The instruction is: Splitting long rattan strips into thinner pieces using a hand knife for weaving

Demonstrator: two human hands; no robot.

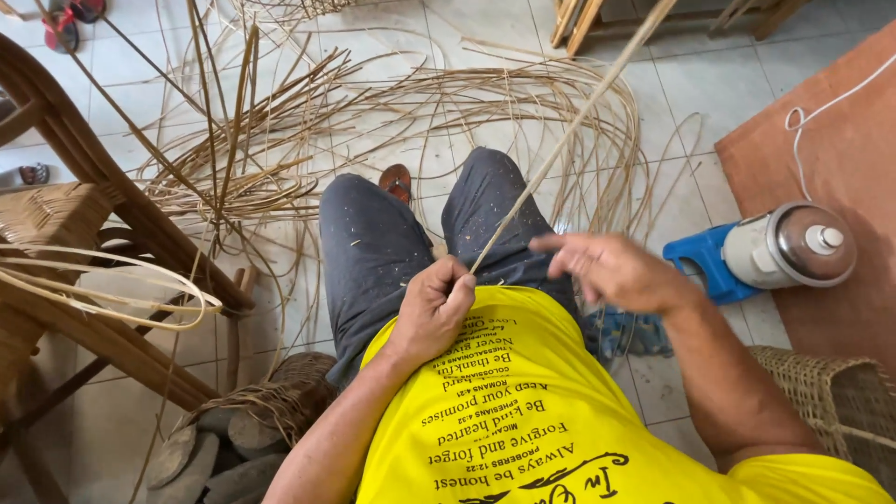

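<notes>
Tiled floor [709,121]; left hand [434,308] fisted round rattan strip [569,131].

The left hand [435,313] pinches a thin, smooth, pale cane strip [569,131], matt and dry like the loose tangle of cane strands [392,112] on the glossy pale floor tiles [691,103]. The chair frame [112,196] is brown polished wood with a dull sheen, and the basket [831,392] is rough woven wicker. The canister [793,245] has a shiny metal top on a blue plastic base [695,261]; the trousers [373,252] are dusty grey cloth and the shirt [523,411] is matt yellow cotton.
</notes>
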